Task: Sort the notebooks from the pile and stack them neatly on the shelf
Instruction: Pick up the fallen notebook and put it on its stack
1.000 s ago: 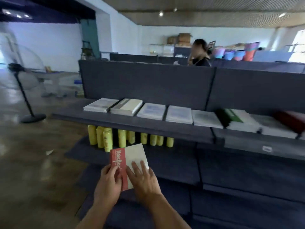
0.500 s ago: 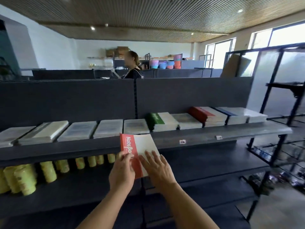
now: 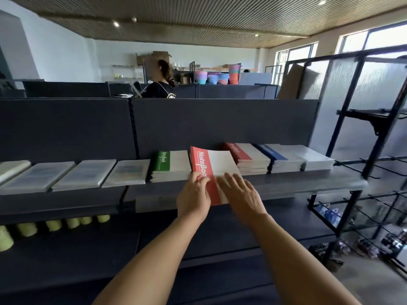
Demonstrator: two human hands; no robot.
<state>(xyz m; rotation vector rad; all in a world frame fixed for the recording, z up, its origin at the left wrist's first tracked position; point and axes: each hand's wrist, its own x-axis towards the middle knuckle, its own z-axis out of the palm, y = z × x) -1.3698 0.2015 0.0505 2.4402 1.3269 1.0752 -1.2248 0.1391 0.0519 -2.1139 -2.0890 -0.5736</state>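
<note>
Red notebook (image 3: 217, 170) at shelf (image 3: 297, 183) front edge | left hand (image 3: 193, 198) pinches spine | right hand (image 3: 242, 194) flat on cover, near corner hidden

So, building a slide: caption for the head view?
Both hands bring a red-spined notebook to the shelf between green and red stacks.

Red notebook (image 3: 217, 170) near end hidden under both hands; wrapped stacks (image 3: 86, 172) at shelf (image 3: 308, 183) left end blurred, leftmost cut off.
</note>
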